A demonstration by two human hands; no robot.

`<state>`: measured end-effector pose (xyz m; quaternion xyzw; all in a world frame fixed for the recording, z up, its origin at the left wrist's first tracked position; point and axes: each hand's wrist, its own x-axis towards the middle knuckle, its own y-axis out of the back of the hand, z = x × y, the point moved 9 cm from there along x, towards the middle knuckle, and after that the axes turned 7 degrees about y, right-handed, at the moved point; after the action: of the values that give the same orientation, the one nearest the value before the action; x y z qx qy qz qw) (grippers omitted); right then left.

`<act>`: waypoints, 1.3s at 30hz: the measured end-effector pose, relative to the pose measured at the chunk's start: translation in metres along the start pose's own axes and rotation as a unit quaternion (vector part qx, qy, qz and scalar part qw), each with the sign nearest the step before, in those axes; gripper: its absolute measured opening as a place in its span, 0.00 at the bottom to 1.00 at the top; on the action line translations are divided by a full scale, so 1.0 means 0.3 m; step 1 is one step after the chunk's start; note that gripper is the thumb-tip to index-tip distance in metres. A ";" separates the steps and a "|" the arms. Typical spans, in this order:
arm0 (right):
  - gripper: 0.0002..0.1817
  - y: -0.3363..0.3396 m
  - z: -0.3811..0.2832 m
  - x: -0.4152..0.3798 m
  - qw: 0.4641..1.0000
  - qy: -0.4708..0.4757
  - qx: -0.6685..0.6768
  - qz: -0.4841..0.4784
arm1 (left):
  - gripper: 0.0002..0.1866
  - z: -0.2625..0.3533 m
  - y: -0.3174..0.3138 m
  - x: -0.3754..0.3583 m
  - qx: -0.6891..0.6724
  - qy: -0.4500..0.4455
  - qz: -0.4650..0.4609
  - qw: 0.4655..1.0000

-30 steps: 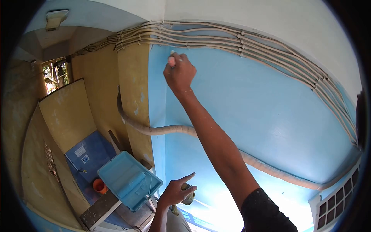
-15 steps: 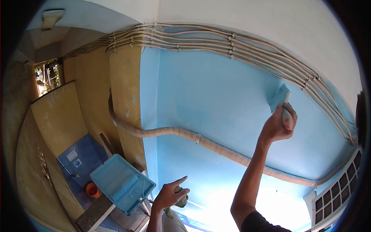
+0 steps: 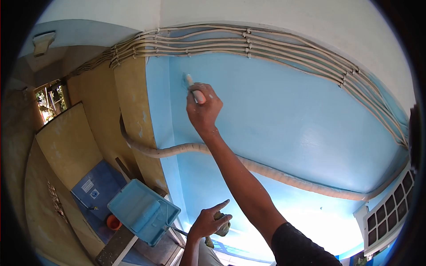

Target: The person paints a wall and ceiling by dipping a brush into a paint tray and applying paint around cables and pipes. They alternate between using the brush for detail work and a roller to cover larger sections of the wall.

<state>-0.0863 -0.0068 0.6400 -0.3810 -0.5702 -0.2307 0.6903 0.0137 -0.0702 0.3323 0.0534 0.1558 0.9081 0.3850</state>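
Observation:
My right hand [image 3: 205, 106] is closed around the pale handle of a paintbrush [image 3: 190, 80]. The brush head, coated in blue, meets the light blue wall [image 3: 266, 111] near its left corner, below the cables. Lower down, my left hand [image 3: 208, 222] has its fingers curled about a crumpled greenish rag [image 3: 223, 225], with the index finger and thumb sticking out. To the left of that hand a blue paint tray [image 3: 122, 197] rests on a wooden support. In it lies a paint roller [image 3: 147, 215] covered in blue.
Several cables [image 3: 204, 41] run along the top of the wall. A thick wrapped pipe [image 3: 284, 176] crosses it lower down. On the right is a white slatted unit [image 3: 388, 213]. An orange container [image 3: 114, 222] stands beside the wooden plank [image 3: 116, 244].
My right hand has swept the paintbrush leftward across the wall, from below the cables on the right to the left corner. My left hand keeps its grip on the rag. The view has shifted slightly.

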 end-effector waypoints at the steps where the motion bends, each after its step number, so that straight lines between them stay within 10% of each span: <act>1: 0.09 0.053 0.037 -0.022 0.999 -0.032 0.019 0.031 | 0.37 -0.017 0.004 -0.014 0.001 0.003 0.002 1.000; 6: 0.03 0.576 0.182 -0.079 0.968 -0.168 0.040 0.183 | 0.35 -0.184 0.082 -0.095 0.000 0.033 0.047 0.998; 10: 0.05 0.842 -0.033 -0.062 0.955 0.006 -0.229 0.188 | 0.36 -0.275 0.113 -0.169 -0.049 0.130 0.025 0.990; 13: 0.07 0.717 -0.132 -0.075 0.903 0.131 -0.398 0.095 | 0.35 -0.288 0.102 -0.173 -0.061 0.148 0.021 0.987; 23: 0.10 0.041 0.003 -0.315 0.985 0.001 0.006 -0.174 | 0.36 -0.224 0.004 -0.109 -0.036 0.086 -0.016 0.996; 29: 0.07 -0.138 -0.056 -0.233 0.818 0.309 0.007 -0.485 | 0.35 -0.332 -0.029 -0.104 -0.085 0.094 0.002 0.992; 31: 0.09 -0.146 -0.026 -0.363 0.636 0.395 -0.048 -0.661 | 0.34 -0.294 -0.048 -0.070 -0.083 0.060 0.002 0.995; 39: 0.19 0.303 -0.048 -0.392 0.437 0.444 -0.045 -0.781 | 0.36 -0.221 -0.102 0.022 -0.074 -0.028 -0.010 0.997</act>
<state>-0.0377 0.0230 0.5022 0.3499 -0.2303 -0.8347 0.3574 0.0155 -0.0615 0.2595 0.0481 0.0777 0.9115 0.4009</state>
